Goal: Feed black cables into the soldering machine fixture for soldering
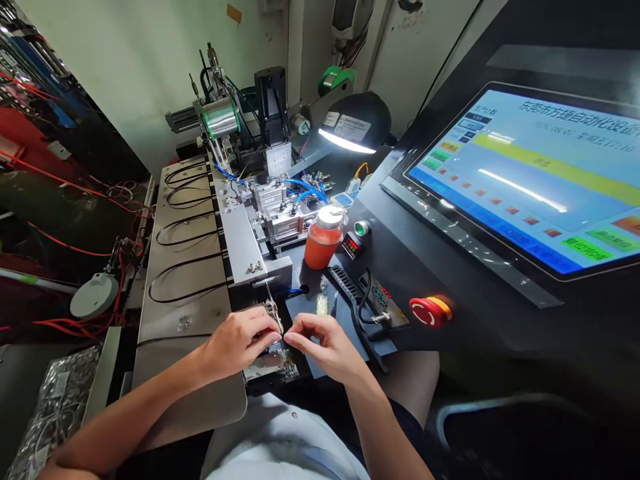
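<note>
Close together over the front end of a metal machine track are my left hand [244, 339] and my right hand [327, 343]. Both are closed in a pinch, thumb against finger, fingertips nearly meeting. Anything between the fingertips is too small or hidden to make out. Just below and behind them lies a metal fixture [273, 363] with small clamps. Left of it, several looped black cables [187, 290] lie across a flat metal plate [170, 347], their ends at the machine's edge.
An orange bottle [323, 243] with a white cap stands behind my right hand. Black tweezers [335, 305] lie nearby. A lit lamp [357, 123], a solder wire spool [221, 119] and metal cylinders [280, 213] are farther back. At right are a red emergency stop button [429, 312] and a touchscreen [530, 173].
</note>
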{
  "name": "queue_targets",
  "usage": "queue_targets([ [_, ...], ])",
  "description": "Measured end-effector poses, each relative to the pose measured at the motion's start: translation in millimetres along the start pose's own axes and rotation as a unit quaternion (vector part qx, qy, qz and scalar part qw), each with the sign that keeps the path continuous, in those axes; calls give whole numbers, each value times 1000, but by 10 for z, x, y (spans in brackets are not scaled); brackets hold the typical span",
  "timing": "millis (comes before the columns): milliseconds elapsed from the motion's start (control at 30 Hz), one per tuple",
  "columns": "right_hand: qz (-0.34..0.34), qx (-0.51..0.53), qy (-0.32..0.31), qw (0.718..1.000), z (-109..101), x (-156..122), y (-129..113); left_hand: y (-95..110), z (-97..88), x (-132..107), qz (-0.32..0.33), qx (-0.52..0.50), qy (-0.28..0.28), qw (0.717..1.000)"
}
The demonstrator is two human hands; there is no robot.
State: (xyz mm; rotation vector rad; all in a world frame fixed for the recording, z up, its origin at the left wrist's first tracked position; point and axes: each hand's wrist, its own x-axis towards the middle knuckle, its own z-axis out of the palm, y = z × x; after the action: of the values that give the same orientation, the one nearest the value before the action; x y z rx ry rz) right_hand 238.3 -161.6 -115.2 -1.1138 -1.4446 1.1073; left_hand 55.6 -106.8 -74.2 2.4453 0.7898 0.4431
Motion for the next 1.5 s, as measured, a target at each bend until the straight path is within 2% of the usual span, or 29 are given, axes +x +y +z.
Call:
queue_targets([
  [67, -14, -10, 71, 997, 68, 10, 1, 11, 5, 20, -43, -44, 37, 997],
  [167, -72, -80, 221, 969, 281, -5, 11, 55, 52, 46, -111, -105, 87, 985],
  [233, -108, -124, 274, 948, 415, -12, 21, 84, 84, 52, -139, -139, 92, 976],
  [300, -123, -146, 295, 936, 489, -4, 29, 96, 96, 51, -159, -164, 88, 970],
  [400, -108, -124, 260, 952, 460, 19, 43, 65, 63, 48, -175, -165, 78, 967],
  [500, -71, -82, 230, 967, 321, 21, 79, -13, 8, 63, -181, -110, 84, 974],
  [567, -38, -67, 252, 965, 223, 3, 117, -68, -13, 81, -197, -58, 77, 976],
  [633, -8, -60, 274, 960, 156, -20, 153, -103, -14, 101, -223, -21, 48, 973],
  [767, 21, -51, 278, 959, 133, -48, 192, -107, 17, 135, -248, 12, 14, 969],
  [1033, 22, -49, 248, 967, 164, -26, 278, -87, 30, 168, -267, 41, 7, 963],
  [1267, -1, -82, 150, 985, 188, 226, 357, -63, 34, 209, -277, 52, 2, 959],
  [1400, -33, -76, 114, 990, 269, 372, 393, -81, 57, 211, -264, 72, 10, 962],
  [1500, -62, -52, 119, 990, 332, 406, 442, -114, 93, 169, -226, 104, 37, 968],
])
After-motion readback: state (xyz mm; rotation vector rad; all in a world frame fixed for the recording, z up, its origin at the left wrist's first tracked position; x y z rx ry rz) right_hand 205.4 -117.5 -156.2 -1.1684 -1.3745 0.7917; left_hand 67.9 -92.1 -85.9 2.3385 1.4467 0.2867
